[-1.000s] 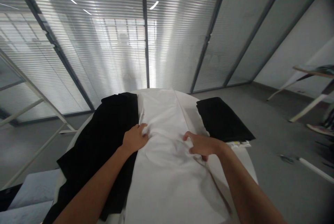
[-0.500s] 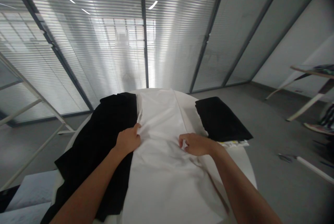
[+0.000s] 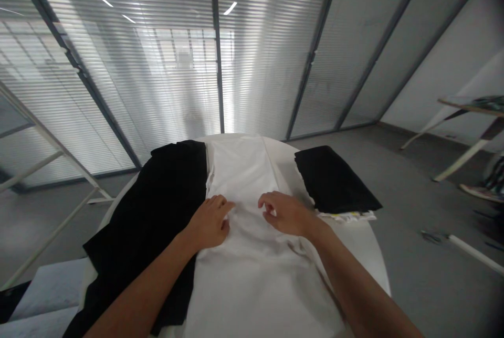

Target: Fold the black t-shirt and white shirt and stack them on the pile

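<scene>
A long piece of white cloth [image 3: 252, 280], lightly wrinkled, runs down the middle of a round white table [image 3: 374, 243]. My left hand [image 3: 212, 222] rests over its left side, thumb and fingers apart with nothing between them. Across from it, my right hand [image 3: 285, 213] hovers at or just above the right part of the cloth; its fingers are loosely bent, a gap showing between thumb and forefinger. Whether its fingertips touch the fabric I cannot tell. Black cloth [image 3: 157, 212] lies along the left side, partly under my left forearm.
A folded black cloth [image 3: 334, 180] lies at the table's right, over some whitish, yellow-marked material [image 3: 350, 217]. A pale metal frame [image 3: 59, 149] stands at left, near papers [image 3: 51, 285]. Behind is a glass partition [image 3: 255, 65] with blinds. Another table [image 3: 468, 104] stands far right.
Both hands have let go of the white cloth's edges and moved inward, closer together over it. The black cloths have stayed where they were.
</scene>
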`<state>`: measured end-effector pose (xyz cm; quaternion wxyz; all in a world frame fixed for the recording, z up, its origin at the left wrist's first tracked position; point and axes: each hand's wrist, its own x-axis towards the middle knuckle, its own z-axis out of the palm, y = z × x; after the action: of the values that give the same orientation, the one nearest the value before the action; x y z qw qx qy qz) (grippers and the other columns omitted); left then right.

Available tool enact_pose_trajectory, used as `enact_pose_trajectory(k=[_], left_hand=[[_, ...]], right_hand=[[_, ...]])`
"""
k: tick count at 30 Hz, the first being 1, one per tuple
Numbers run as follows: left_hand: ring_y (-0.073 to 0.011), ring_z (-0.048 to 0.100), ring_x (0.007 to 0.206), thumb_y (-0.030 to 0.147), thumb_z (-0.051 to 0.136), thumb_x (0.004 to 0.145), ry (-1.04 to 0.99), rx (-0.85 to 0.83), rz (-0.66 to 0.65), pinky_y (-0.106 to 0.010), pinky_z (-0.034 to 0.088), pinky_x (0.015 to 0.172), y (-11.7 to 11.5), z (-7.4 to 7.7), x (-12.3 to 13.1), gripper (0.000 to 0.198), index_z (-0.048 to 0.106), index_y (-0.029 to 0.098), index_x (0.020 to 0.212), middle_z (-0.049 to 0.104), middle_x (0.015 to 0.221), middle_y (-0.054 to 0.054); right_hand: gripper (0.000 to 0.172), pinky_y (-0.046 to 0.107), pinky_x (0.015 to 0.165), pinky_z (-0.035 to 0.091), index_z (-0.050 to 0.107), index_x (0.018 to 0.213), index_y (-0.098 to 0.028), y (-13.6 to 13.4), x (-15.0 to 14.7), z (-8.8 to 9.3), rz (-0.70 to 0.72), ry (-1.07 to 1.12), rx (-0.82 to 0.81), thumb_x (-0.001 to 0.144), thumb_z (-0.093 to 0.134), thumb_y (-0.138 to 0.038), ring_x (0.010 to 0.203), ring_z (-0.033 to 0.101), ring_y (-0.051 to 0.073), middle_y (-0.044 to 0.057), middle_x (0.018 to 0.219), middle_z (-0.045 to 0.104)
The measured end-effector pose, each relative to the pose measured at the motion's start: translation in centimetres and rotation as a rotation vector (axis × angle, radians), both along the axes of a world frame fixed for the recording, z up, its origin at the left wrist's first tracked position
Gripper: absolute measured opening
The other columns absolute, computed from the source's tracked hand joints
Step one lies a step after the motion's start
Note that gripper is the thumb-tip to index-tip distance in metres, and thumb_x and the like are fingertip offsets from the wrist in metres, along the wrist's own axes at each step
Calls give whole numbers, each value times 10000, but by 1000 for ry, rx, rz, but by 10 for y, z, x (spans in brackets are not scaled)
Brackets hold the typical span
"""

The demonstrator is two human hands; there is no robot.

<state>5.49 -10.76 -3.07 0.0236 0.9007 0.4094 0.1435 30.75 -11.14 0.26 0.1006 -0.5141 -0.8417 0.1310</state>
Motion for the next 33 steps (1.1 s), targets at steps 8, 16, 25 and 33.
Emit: enact_pose_trajectory(k=[8, 16, 25, 33], left_hand=[[-168, 580, 823, 119, 477, 796, -143, -329, -76, -285, 451, 773, 8, -3, -7, 260, 639, 192, 985, 624, 875, -30], [-183, 561, 897, 216, 510, 851, -248, -158, -44, -317, 450, 827, 7, 8, -14, 263, 640, 187, 1078, 619, 997, -65], [-203, 551, 914, 257, 477, 893, -107, -84, -19, -350, 438, 876, 16, -12, -10, 221, 664, 189, 990, 610, 910, -71], [-245, 510, 1072, 302, 472, 893, -53, -15, 84, -406, 394, 933, 11, -16, -7, 352, 578, 222, 1220, 568, 1134, -97]], right_hand=[[215, 237, 652, 366, 655, 975, -218, -1, -1, -7, 74, -21, -269, 776, 575, -223, 762, 606, 161, 17, 836, 690], [186, 243, 686, 346, 650, 894, -210, 7, -8, -13, 0, -44, 44, 862, 467, -217, 817, 597, 161, 29, 884, 693], [218, 266, 576, 241, 643, 748, -207, 10, -5, -22, 2, -168, -15, 866, 508, -331, 704, 589, 159, 28, 749, 683], [104, 249, 612, 298, 605, 889, -222, 9, -5, -24, 0, -87, -51, 858, 527, -283, 743, 581, 144, 0, 824, 670]])
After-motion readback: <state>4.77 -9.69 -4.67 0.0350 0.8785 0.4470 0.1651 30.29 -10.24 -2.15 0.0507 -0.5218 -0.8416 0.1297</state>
